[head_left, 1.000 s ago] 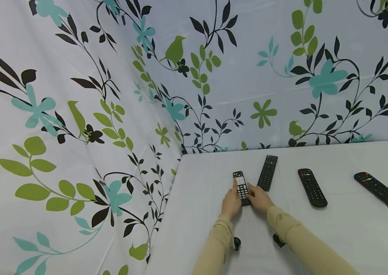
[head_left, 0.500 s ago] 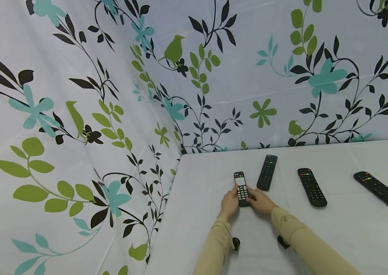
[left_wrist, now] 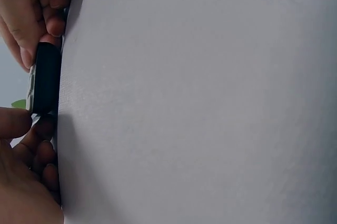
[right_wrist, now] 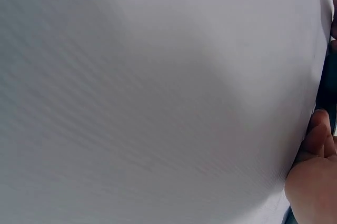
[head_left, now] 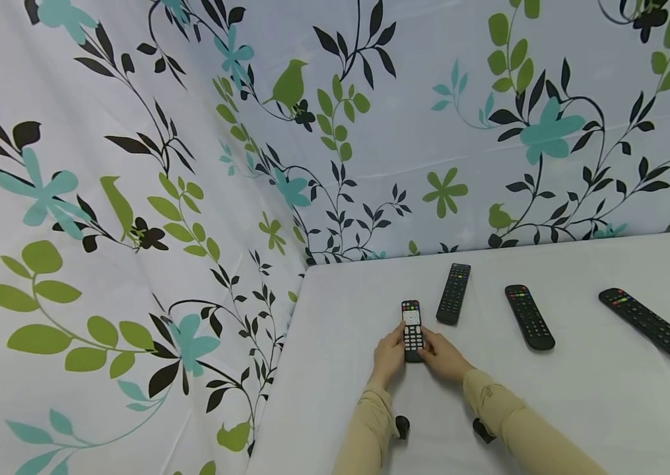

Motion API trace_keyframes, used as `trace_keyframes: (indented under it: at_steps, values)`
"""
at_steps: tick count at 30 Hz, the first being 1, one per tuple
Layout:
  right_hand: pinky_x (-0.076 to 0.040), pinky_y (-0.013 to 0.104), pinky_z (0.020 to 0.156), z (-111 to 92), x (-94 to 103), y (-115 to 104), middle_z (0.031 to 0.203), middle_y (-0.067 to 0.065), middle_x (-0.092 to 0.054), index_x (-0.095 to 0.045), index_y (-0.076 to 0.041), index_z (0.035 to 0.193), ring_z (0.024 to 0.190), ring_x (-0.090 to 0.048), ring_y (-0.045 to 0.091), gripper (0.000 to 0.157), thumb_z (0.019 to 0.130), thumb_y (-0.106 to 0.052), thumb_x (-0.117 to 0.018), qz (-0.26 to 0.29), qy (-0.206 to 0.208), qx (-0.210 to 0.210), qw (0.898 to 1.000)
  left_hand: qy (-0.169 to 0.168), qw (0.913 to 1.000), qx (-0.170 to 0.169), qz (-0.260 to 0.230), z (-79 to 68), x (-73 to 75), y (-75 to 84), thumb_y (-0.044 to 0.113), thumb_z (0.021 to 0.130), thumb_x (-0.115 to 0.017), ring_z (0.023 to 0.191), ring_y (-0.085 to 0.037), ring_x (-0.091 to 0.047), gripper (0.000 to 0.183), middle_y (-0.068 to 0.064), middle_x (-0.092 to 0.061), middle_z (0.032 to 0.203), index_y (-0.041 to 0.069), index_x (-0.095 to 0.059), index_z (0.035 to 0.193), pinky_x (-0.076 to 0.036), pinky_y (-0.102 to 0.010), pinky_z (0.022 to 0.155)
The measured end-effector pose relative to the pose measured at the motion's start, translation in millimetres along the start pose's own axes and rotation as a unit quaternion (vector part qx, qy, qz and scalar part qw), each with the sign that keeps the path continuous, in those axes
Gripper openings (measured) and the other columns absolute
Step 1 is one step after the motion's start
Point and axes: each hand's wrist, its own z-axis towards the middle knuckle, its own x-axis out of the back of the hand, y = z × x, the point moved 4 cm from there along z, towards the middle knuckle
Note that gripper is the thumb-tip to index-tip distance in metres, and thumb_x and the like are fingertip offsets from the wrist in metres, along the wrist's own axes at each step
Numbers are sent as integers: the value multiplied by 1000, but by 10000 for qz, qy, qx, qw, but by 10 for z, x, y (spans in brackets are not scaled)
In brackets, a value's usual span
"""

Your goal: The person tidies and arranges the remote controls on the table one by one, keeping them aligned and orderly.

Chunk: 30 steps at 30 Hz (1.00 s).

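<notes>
- floral-print curtain (head_left: 400,132) in white, green, teal and near-black, behind and left of the tabletop; leaves, blossoms and birds in its pattern;
- tabletop (head_left: 335,369), white, bearing the remotes;
- beige sleeves (head_left: 364,422), reaching in from the near edge of the head view;
- right hand (head_left: 444,355), pinching the right edge of the small remote near its lower end;
- left hand (head_left: 390,356), pinching the left edge of the small remote, thumb on its face;
- long black remote control (head_left: 651,324), farthest right, lying slantwise;
- mid-sized black remote control (head_left: 529,318), left of the long one, coloured buttons near its far end;
- slim black remote control (head_left: 453,294), just beyond the right hand;
- small black remote control (head_left: 413,335) with pale buttons, between both hands, face up; whether it touches the tabletop I cannot tell
</notes>
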Motion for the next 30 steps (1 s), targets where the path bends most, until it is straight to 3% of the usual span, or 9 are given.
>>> trace_keyframes:
  at_steps: [1, 5, 12, 21, 30]
  values:
    - [-33, 26, 62, -2, -8, 6, 81, 6, -46, -33, 10, 138, 73, -41, 15, 56, 93, -15, -53, 2, -42, -233, 9997, -5, 10000, 15, -24, -9, -1, -4, 15, 86, -43, 112, -34, -59, 46, -12, -63, 123, 16, -56, 130, -44, -50, 88]
    - [-33, 25, 62, -29, -8, -10, 81, 4, -46, -31, 9, 140, 73, -41, 14, 56, 92, -11, -52, -297, -10, -462, 9985, -37, 10000, 62, -64, -36, -9, 5, 16, 86, -43, 115, -35, -58, 45, -9, -62, 126, 18, -56, 130, -43, -51, 90]
    - [-33, 24, 62, -69, -67, -34, 80, 4, -47, -30, 13, 138, 72, -41, 13, 57, 92, -11, -54, -390, 8, -251, 9989, 26, 9999, 145, 29, -96, 13, -19, 14, 86, -42, 97, -35, -59, 47, -10, -64, 122, 18, -55, 130, -41, -50, 85]
    - [-35, 22, 58, -150, -135, -4, 77, 2, -49, -32, 12, 138, 67, -42, 11, 57, 91, -10, -55, -163, -60, -392, 9991, -125, 9997, 228, 21, -188, 10, -67, 16, 86, -42, 82, -26, -53, 46, -10, -67, 115, 20, -54, 131, -39, -43, 80]
    - [-34, 21, 57, -228, -172, -35, 72, 0, -49, -35, 14, 135, 63, -41, 9, 55, 89, -7, -57, -79, 102, -261, 9996, -17, 9997, 224, -42, -286, 18, -81, 16, 86, -43, 79, -24, -51, 45, -11, -68, 111, 20, -55, 129, -38, -42, 77]
